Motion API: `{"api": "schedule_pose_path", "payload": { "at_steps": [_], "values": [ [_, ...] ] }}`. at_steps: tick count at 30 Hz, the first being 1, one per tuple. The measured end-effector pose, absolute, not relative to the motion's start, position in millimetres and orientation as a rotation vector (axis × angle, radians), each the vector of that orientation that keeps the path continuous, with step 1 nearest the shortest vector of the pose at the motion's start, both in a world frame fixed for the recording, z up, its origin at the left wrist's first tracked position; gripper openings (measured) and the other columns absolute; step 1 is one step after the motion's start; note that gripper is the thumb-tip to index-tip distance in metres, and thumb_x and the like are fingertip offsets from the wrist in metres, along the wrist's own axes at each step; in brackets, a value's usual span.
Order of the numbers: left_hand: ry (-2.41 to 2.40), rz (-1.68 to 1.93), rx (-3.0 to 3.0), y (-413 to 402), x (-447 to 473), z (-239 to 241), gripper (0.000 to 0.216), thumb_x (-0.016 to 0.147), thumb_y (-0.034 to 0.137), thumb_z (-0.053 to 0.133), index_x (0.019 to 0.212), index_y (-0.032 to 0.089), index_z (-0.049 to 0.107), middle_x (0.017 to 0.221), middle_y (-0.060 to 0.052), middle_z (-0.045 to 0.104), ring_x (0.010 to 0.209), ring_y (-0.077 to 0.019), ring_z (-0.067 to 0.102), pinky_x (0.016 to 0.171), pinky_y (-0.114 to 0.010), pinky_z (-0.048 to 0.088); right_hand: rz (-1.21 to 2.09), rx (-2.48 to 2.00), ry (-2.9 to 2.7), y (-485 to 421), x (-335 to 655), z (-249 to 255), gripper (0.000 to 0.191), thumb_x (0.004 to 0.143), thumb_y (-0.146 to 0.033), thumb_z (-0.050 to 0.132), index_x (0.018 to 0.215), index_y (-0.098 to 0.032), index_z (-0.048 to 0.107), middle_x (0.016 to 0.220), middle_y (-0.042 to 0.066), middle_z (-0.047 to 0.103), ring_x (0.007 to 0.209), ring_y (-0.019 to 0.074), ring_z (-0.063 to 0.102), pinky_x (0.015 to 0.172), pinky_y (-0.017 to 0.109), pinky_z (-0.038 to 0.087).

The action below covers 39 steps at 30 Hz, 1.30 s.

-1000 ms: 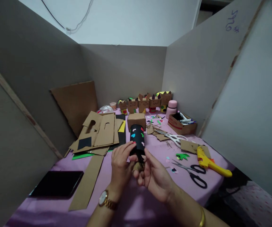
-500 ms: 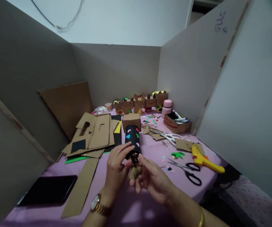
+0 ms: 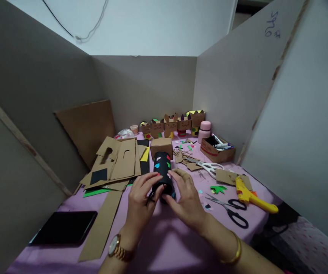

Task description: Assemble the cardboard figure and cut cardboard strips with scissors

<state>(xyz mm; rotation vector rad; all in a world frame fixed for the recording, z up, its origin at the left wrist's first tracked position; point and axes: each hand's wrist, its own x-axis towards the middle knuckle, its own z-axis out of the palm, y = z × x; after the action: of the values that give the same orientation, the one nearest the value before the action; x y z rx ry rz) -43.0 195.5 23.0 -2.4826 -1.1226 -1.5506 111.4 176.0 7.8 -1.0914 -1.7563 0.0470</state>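
Observation:
A black paper tube (image 3: pixel 162 171) dotted with small coloured shapes lies on the purple table (image 3: pixel 164 243), pointing away from me. My left hand (image 3: pixel 141 201) wraps its fingers round the tube's near end from the left. My right hand (image 3: pixel 185 199) curls over the same end from the right, fingers bent on the tube. A small black strip hangs at the near end between my fingers. A plain cardboard box (image 3: pixel 161 146) sits just beyond the tube.
Cut cardboard sheets (image 3: pixel 118 160) and a long cardboard strip (image 3: pixel 102 224) lie left, with a black tablet (image 3: pixel 65 227) at the near left. Black-handled scissors (image 3: pixel 229 207), a yellow glue gun (image 3: pixel 251 194) and white scissors (image 3: pixel 209 166) lie right. Cardboard figures (image 3: pixel 171 125) line the back wall.
My right hand turned over from palm-up below the tube to gripping its near end from above. The brown piece it held is no longer visible. The tube now rests lower on the table.

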Motion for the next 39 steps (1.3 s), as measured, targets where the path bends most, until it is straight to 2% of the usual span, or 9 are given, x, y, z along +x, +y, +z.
{"api": "schedule_pose_path", "payload": {
  "at_steps": [13, 25, 32, 39],
  "values": [
    [-1.119, -1.572, -2.513, 194, -41, 21, 0.027, 0.076, 0.015, 0.058, 0.102, 0.022, 0.059, 0.1, -0.007, 0.062, 0.095, -0.0193, 0.056, 0.082, -0.036, 0.046, -0.097, -1.034, -1.905, 196, 108, 17, 0.027, 0.082, -0.019, 0.049, 0.106, -0.015, 0.06, 0.098, 0.012, 0.064, 0.089, 0.0256, 0.054, 0.082, 0.042, 0.041],
    [-1.145, -1.547, -2.538, 195, -42, 15, 0.029, 0.076, 0.016, 0.06, 0.104, 0.021, 0.056, 0.098, -0.007, 0.064, 0.093, -0.0187, 0.056, 0.081, -0.035, 0.046, -0.07, -1.037, -1.93, 194, 111, 15, 0.032, 0.079, -0.017, 0.054, 0.111, -0.013, 0.056, 0.103, 0.014, 0.063, 0.093, 0.0265, 0.054, 0.083, 0.043, 0.042],
    [-1.147, -1.464, -2.568, 191, -46, 14, 0.035, 0.077, 0.019, 0.059, 0.111, 0.022, 0.052, 0.107, -0.009, 0.061, 0.1, -0.0208, 0.056, 0.085, -0.038, 0.046, -0.027, -1.037, -1.926, 192, 114, 12, 0.036, 0.075, -0.013, 0.056, 0.111, -0.013, 0.056, 0.104, 0.014, 0.062, 0.096, 0.0269, 0.054, 0.083, 0.043, 0.045],
    [-1.19, -1.455, -2.527, 185, -50, 14, 0.038, 0.078, 0.019, 0.057, 0.115, 0.025, 0.05, 0.11, -0.009, 0.056, 0.103, -0.0217, 0.053, 0.087, -0.041, 0.045, 0.032, -1.029, -1.877, 186, 116, 13, 0.031, 0.079, -0.016, 0.055, 0.11, -0.017, 0.056, 0.104, 0.013, 0.062, 0.096, 0.0257, 0.055, 0.083, 0.042, 0.047]
  ]
}}
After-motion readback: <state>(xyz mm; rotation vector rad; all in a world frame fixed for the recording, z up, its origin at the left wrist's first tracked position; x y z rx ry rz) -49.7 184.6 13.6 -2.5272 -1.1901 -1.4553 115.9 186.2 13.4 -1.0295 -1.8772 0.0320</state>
